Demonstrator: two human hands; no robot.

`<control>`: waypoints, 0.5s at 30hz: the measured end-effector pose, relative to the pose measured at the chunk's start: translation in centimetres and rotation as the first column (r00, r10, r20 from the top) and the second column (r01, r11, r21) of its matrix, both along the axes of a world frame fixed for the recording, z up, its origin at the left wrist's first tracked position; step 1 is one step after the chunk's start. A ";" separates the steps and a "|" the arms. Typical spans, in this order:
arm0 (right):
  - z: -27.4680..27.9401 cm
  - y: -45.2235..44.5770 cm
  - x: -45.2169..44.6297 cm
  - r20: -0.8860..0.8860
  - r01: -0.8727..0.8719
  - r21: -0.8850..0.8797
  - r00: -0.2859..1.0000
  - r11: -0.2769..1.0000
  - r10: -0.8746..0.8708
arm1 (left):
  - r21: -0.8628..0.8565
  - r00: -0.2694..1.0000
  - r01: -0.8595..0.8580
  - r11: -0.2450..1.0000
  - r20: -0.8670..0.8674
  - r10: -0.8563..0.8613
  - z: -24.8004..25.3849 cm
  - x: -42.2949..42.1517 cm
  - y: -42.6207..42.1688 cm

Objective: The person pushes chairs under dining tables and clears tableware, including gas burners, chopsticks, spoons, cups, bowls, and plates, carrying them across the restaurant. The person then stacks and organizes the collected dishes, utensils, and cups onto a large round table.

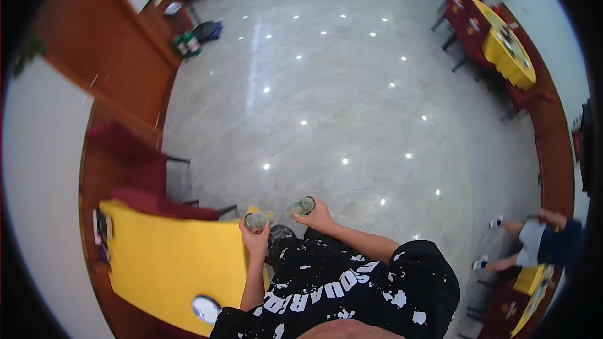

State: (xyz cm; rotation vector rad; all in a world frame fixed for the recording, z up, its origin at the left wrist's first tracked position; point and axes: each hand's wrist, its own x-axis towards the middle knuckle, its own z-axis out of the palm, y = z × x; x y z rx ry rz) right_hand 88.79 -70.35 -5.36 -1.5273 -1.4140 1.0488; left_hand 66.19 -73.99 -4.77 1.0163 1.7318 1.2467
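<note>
The left hand [254, 238] grips one glass [256, 221] by the yellow table's [176, 245] far right corner, its forearm pointing ahead along the right edge; whether this glass touches the table, I cannot tell. The right hand [318, 215] is wrapped round a second glass [306, 204], out past that edge, the forearm angled inward. One round white dish [205, 309] sits at the near edge.

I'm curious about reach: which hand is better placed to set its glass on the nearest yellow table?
Likely the left hand: its glass appears beside the table; the right hand holds another glass farther away.
</note>
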 end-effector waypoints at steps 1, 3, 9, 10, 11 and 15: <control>-0.4 1.1 2.5 0.084 0.042 0.042 0.995 0.998 -0.045 | -0.007 0.999 0.043 0.999 0.000 -0.043 -0.5 2.2 2.3; 0.7 2.8 7.3 -0.057 0.205 -0.021 0.977 0.979 -0.206 | -0.009 0.990 0.134 0.991 0.047 -0.134 -1.9 7.0 6.5; -0.9 9.9 24.0 -0.096 0.588 -0.080 0.799 0.805 -0.593 | 0.031 0.871 0.485 0.874 0.079 -0.485 -2.1 25.7 20.1; -0.6 10.9 26.6 -0.116 0.644 -0.118 0.747 0.755 -0.655 | 0.024 0.844 0.532 0.846 0.069 -0.532 -2.4 28.3 21.9; 0.0 12.2 29.7 -0.142 0.669 -0.120 0.720 0.734 -0.680 | 0.018 0.819 0.571 0.821 0.062 -0.571 -2.6 31.3 24.2; 1.1 17.6 43.1 -0.054 0.798 -0.120 0.589 0.591 -0.806 | 0.036 0.696 0.717 0.696 -0.004 -0.718 -1.9 45.6 35.4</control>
